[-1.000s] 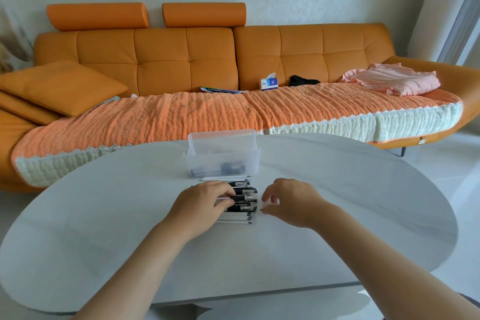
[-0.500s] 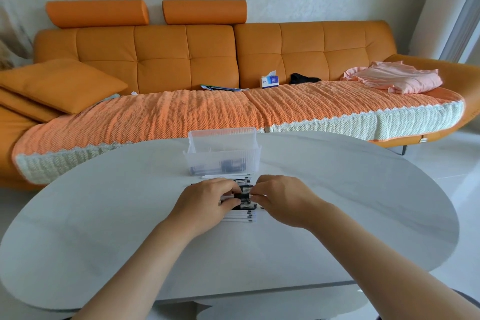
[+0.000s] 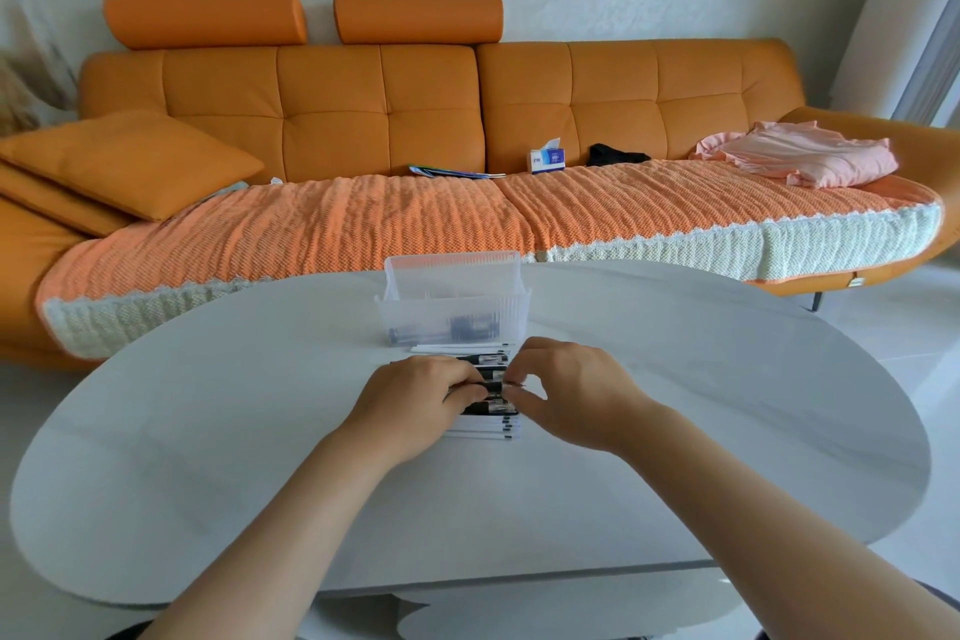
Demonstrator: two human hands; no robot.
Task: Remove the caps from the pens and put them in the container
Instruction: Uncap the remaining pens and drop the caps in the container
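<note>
No word, brand or number can be read anywhere. The nearest thing to print is on the small tissue box [image 3: 547, 159] at 12 o'clock, standing on the sofa [image 3: 332, 120] seat against the backrest: its front has a blue panel with pale marks, too small to make out. The pens [image 3: 491, 409] lie in a row on the worktop [image 3: 727, 405], just at 6 o'clock of the clear container [image 3: 452, 312]. They show pale patches on their black parts. These are blurred and partly covered by the left hand [image 3: 415, 405] and the right hand [image 3: 576, 395], so nothing on them is legible.
</note>
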